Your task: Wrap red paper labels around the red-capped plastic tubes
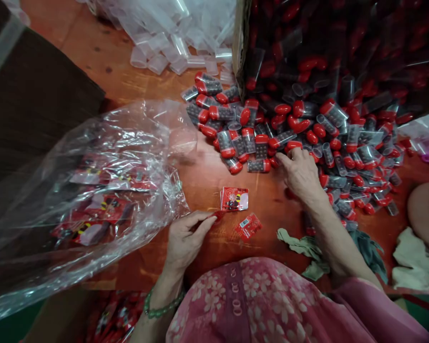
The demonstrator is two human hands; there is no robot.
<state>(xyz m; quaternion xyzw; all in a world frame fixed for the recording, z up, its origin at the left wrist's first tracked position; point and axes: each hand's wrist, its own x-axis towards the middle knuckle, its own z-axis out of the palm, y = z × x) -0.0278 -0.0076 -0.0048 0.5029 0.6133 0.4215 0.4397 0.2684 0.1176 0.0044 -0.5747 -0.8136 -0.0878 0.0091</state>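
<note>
Pinching a red packet (219, 217) at its fingertips, the left hand (186, 239) lies near and left of the stacked printed packets (235, 198); the right hand (301, 175), its grip unclear, meets the near side of the red-capped tubes (248, 139).

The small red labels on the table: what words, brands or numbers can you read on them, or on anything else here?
No word, brand or number is sharp enough to quote.
Label stack: a picture and print, too small to read.
Loose label: a barcode and pale print, too blurred.
Red piece in the left hand: nothing readable.
Red packs in the clear bag: blurred.
Red-ended tubes: no lettering visible.
</note>
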